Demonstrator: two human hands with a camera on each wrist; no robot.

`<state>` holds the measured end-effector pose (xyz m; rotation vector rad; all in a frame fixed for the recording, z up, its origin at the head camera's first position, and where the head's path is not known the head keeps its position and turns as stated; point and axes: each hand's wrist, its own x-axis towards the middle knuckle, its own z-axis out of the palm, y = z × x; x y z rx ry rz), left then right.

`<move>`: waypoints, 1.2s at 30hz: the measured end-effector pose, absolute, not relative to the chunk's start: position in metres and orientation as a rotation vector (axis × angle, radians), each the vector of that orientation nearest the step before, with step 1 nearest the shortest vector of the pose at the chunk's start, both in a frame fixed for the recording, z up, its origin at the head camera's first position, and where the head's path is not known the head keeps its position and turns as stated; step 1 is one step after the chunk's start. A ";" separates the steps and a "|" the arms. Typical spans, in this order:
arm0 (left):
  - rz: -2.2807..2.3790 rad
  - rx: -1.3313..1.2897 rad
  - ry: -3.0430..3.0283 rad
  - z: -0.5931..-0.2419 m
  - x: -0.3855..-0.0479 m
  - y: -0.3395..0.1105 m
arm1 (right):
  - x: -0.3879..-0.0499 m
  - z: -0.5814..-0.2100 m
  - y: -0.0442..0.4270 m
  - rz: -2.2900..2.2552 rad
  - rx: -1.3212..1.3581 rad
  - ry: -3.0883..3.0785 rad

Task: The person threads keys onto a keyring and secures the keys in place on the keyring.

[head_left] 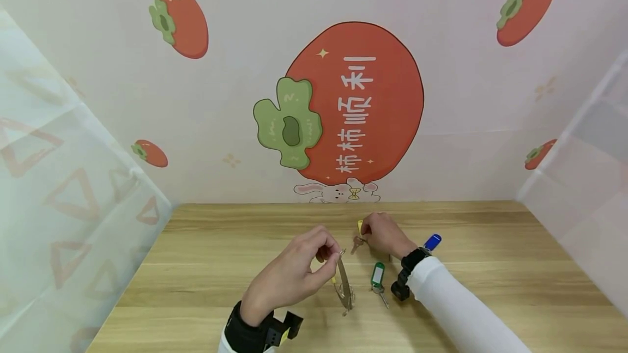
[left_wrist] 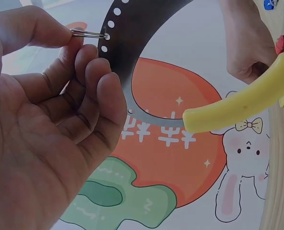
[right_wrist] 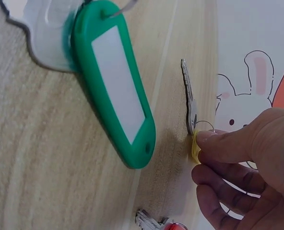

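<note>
The left hand [head_left: 293, 272] pinches a small wire loop [left_wrist: 88, 34] on a metal ring [head_left: 345, 283] hanging above the counter [head_left: 196, 271], while the right hand [head_left: 387, 235] pinches a yellow tag [right_wrist: 195, 147] toward its back edge, a green tag [head_left: 378, 275] lying nearer the front.

Low passage between hands [head_left: 296, 268] [head_left: 385, 233] meets the green tag [head_left: 378, 274].

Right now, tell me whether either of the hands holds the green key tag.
No, the green key tag lies on the wooden table, untouched by any fingers.
</note>
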<state>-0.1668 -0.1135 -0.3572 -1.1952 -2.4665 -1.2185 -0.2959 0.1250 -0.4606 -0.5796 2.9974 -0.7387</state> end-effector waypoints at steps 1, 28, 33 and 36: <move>-1.219 -1.196 -2.468 -0.357 -0.167 -0.114 | -0.296 -0.461 0.125 -0.741 -0.577 2.996; -1.213 -1.205 -2.461 -0.358 -0.167 -0.113 | -0.293 -0.458 0.130 -0.755 -0.554 3.010; -1.198 -1.194 -2.470 -0.358 -0.167 -0.112 | -0.291 -0.453 0.133 -0.839 -0.539 3.003; -1.192 -1.188 -2.475 -0.358 -0.167 -0.112 | -0.289 -0.449 0.135 -0.894 -0.539 3.008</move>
